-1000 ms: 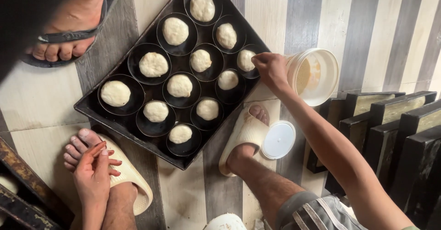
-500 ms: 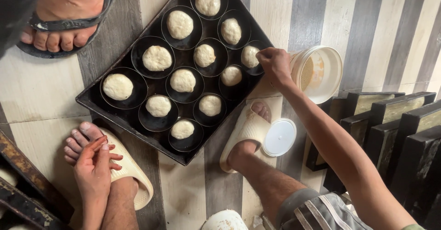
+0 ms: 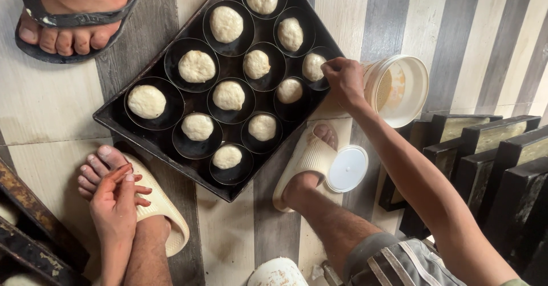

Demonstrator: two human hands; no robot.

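Observation:
A black baking tray point(image 3: 142, 131) lies on the striped floor, holding round black moulds, each with a pale dough round. My right hand point(image 3: 342, 80) reaches to the tray's right corner. Its fingers are bunched and their tips touch the dough round point(image 3: 312, 66) there. No tool shows in it. My left hand point(image 3: 116, 206) rests with loose fingers over the toes of my left foot in a cream slipper point(image 3: 162, 212) and holds nothing.
A white bucket point(image 3: 408, 89) of yellowish liquid lies tipped just right of my right hand, its white lid point(image 3: 348, 169) beside my right slipper point(image 3: 308, 160). Black loaf tins point(image 3: 485, 149) stack at the right. Another person's sandalled foot point(image 3: 68, 12) stands at the top left.
The view has shifted, so the tray sits higher in frame. My right hand stays at the same corner dough round, fingers drawing closer together. My left hand has barely moved.

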